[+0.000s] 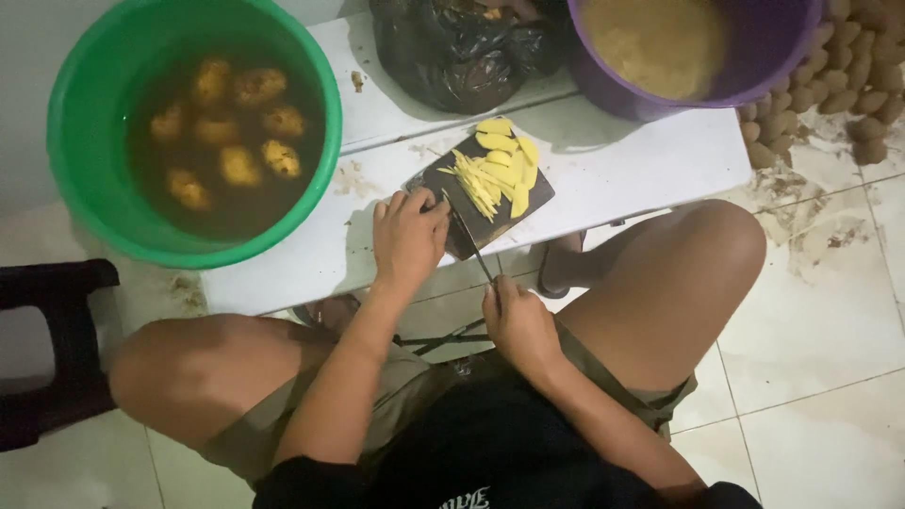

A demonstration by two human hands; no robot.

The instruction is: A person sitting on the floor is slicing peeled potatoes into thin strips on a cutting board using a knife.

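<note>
My right hand [520, 325] grips the knife [471, 240] by its handle; my left hand [407, 236] presses the cutting board [452, 179] edge; potato strips [495, 174] there look wet, slippery, brittle.

We count two hands: left hand [407, 238], right hand [517, 320]. One knife [468, 238], one dark cutting board [481, 193]. Two tubs: one green tub [85, 104] with about eight potatoes [240, 165] in water, one purple tub [773, 47]. One black bag [452, 47]. One dark stool [57, 349].
</note>
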